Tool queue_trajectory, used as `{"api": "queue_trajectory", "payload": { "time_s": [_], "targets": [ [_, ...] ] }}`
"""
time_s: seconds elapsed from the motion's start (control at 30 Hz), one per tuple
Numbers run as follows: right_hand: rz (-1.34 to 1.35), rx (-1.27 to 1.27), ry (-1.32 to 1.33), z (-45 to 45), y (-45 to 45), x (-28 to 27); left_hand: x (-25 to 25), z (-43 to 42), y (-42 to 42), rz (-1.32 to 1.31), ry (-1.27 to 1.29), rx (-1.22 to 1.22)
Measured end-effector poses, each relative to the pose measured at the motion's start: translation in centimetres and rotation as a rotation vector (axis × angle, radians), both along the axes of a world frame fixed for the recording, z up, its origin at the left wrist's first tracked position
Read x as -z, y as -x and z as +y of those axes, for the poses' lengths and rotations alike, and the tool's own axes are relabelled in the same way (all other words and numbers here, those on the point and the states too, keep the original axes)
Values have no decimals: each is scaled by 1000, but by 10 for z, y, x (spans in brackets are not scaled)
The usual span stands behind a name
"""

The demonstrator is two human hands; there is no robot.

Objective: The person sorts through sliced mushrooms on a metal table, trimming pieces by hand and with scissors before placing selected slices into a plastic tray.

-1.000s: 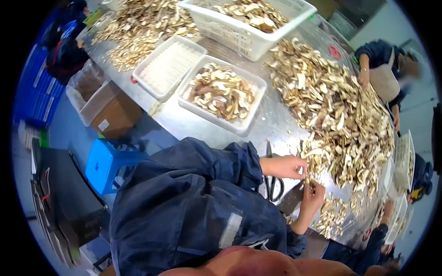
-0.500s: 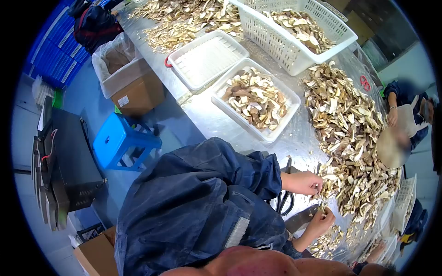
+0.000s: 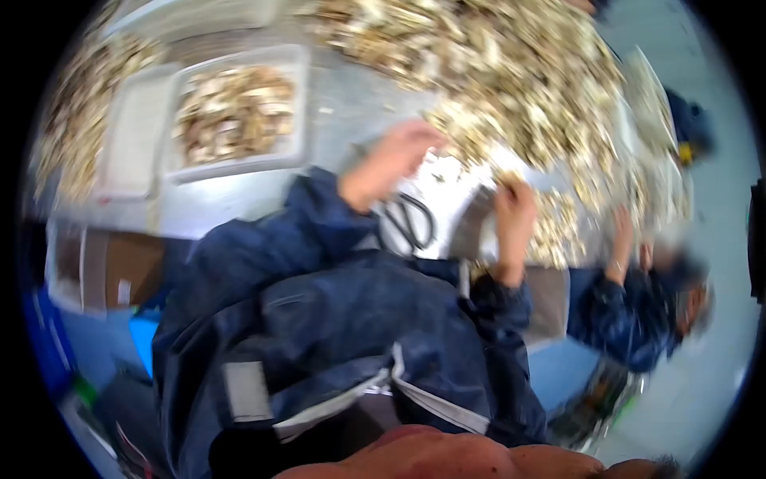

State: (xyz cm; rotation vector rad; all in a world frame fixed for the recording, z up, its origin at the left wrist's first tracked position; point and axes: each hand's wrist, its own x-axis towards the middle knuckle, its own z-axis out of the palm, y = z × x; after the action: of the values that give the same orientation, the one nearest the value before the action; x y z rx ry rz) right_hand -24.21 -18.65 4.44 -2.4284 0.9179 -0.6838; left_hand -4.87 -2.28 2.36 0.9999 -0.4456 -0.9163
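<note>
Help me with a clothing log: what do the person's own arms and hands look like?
The left sleeve and right sleeve are dark navy, loose and wrinkled, ending near the wrists. The left hand and right hand wear no gloves; blur hides finer detail.

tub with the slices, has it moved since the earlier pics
No: judged against the table edge, the tub keeps its place beside the tray; the view itself has turned.
</note>
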Motion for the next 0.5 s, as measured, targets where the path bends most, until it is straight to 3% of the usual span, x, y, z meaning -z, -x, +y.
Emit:
{"api": "queue_trajectory", "payload": {
  "time_s": [0.07,0.13,0.2,0.37,0.5],
  "targets": [
    [-113,-1,-62,4,-6,-2,-9,-1,-2,224,-112,36],
    [-77,4,-93,5,-7,3,-8,-6,1,275,-98,31],
    [-63,33,-199,20,-16,-8,-7,-4,-1,280,-93,96],
    [45,-34,-32,26,-28,9,0,-3,-3,272,-84,123],
    [142,66,8,36,-41,2,-1,-3,-3,258,-100,117]
  ]
}}
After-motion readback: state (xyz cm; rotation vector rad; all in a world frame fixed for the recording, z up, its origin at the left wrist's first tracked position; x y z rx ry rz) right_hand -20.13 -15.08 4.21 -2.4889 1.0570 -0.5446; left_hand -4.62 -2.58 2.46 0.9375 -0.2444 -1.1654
